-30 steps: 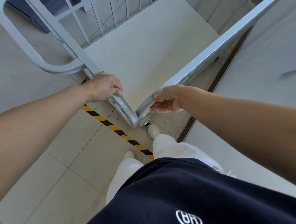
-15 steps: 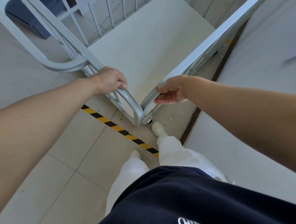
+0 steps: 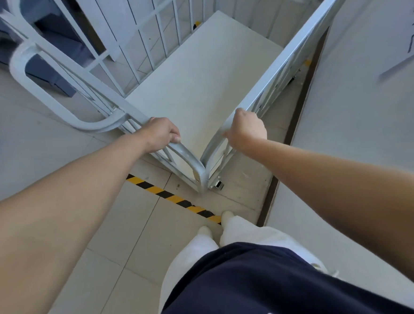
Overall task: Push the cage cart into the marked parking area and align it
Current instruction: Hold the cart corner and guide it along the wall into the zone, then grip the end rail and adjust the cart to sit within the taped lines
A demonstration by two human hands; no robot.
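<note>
The white metal cage cart [image 3: 203, 88] stands in front of me, seen from above with its near corner pointing at my feet. My left hand [image 3: 161, 133] grips the top rail of the left side panel. My right hand [image 3: 245, 127] grips the top rail of the right side panel. A yellow-and-black striped tape line [image 3: 172, 198] runs across the tiled floor just in front of the cart's near corner, and that corner lies past it. A caster [image 3: 217, 184] shows under the corner.
A white wall [image 3: 360, 126] with a dark skirting strip runs close along the cart's right side. A curved white handle loop [image 3: 47, 99] sticks out on the cart's left. Dark blue furniture [image 3: 53, 45] stands at the back left. My feet [image 3: 215, 223] touch the tape.
The cart has rolled forward, away from me, over the striped line. Both arms have stretched out, and my right hand has turned from a flat push to a grip over the rail.
</note>
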